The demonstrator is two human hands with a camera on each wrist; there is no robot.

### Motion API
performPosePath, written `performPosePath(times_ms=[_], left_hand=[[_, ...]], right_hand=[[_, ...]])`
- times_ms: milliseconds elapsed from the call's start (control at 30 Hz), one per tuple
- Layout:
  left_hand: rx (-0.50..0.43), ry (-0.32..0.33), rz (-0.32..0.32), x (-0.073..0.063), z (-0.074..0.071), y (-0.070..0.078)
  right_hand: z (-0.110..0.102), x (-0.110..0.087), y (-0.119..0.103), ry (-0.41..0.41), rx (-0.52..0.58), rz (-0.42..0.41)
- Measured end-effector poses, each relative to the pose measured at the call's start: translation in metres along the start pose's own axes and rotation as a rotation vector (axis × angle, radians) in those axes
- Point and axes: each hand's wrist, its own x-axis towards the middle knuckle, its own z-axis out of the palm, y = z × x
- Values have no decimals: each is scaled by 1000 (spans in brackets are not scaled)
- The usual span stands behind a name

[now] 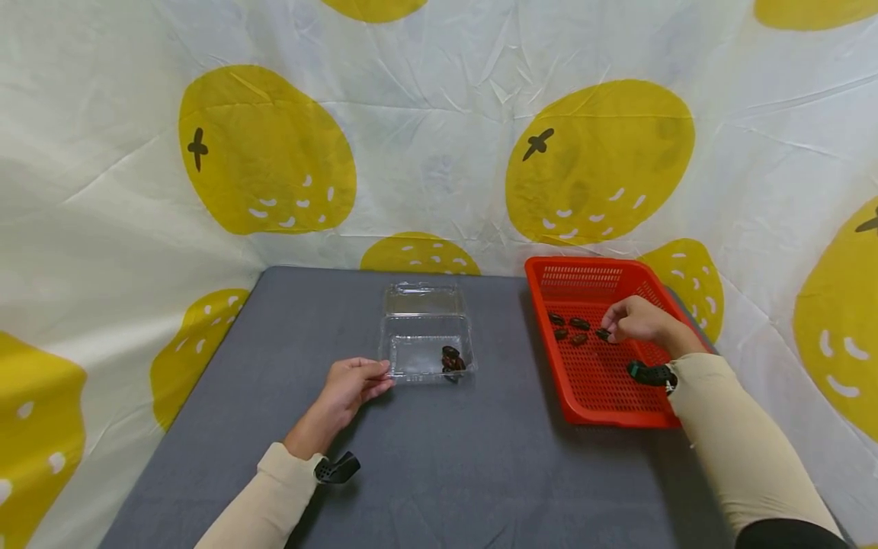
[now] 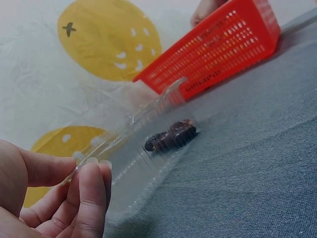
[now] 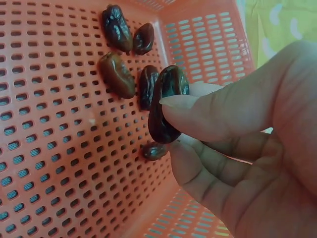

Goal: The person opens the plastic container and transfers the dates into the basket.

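Observation:
My left hand [image 1: 353, 389] pinches the near left rim of a clear plastic clamshell box [image 1: 418, 354], whose lid [image 1: 424, 300] lies back, away from me. Several brown dates [image 1: 452, 361] lie heaped at the right end of the box; the left wrist view shows these dates [image 2: 172, 136] through the clear wall. Over the red basket [image 1: 575, 381], my right hand [image 1: 636, 319] holds one dark, glossy date [image 3: 166, 106] between thumb and fingers. More dates [image 3: 116, 74] lie on the basket's perforated floor, beside and below the held one. My fingers partly cover the held date.
A grey cloth-covered table [image 1: 466, 473] bears the box and the basket, the basket to the right. White fabric [image 1: 432, 168] with yellow fruit prints hangs behind and at both sides. A dark band with a small device [image 1: 336, 467] sits on my left wrist.

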Motion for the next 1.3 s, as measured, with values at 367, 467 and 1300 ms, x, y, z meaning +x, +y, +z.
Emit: performPosePath(times_ms=[367, 467, 1300], left_hand=[[3, 8, 0, 2, 0, -4], [7, 8, -3, 1, 1, -4], [-18, -3, 0, 2, 0, -1]], right_hand=[[6, 7, 19, 5, 7, 3], [7, 9, 22, 0, -1, 12], [8, 6, 8, 142, 57, -46]])
